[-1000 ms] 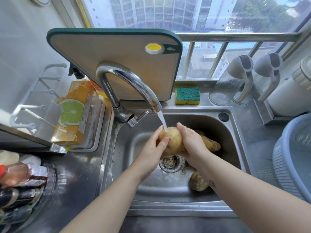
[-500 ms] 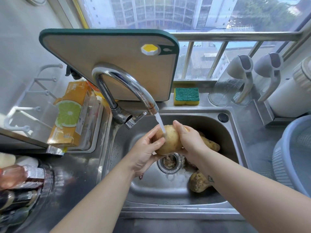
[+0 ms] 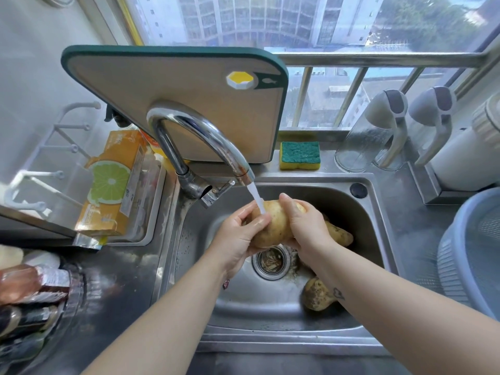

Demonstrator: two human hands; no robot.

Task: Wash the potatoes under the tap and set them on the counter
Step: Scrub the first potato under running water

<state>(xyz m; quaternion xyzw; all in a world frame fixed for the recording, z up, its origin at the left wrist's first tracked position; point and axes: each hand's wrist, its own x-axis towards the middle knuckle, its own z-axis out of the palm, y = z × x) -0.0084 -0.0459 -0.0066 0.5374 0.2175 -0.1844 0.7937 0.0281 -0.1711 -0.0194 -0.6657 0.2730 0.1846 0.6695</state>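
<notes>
The whole worktop is stainless steel, the counter (image 3: 121,280) and the sink (image 3: 341,204) pressed from one sheet, wet and dull with water marks. It sits hard against a window (image 3: 270,17) with a metal railing (image 3: 378,60) across it and tall buildings outside. A beige cutting board (image 3: 176,90) with a dark green edge leans on the sill behind the tap (image 3: 200,131); its corner carries a yellow hexagon and a tiny fish mark. A yellow and green sponge (image 3: 299,155) lies just beside the board. To the right stand two clear jugs (image 3: 378,136) with grey lids, and a pale blue basket (image 3: 470,247) fills the counter's right edge.

On the left, an orange box (image 3: 113,182) printed with a green citrus slice stands in a tray; its small print is too fine to read. Bottles (image 3: 27,282) lie at the lower left, their labels blurred.

Water (image 3: 257,198) runs from the tap onto a large potato (image 3: 276,226) held over the drain (image 3: 270,259). The left hand (image 3: 238,239) cups it from below, fingers curled round its near end. The right hand (image 3: 308,228) grips it from the other side, thumb over the top. Two more potatoes lie in the sink: a long one (image 3: 338,234) behind the right hand, and a dirty one (image 3: 316,293) partly hidden under the right forearm.
</notes>
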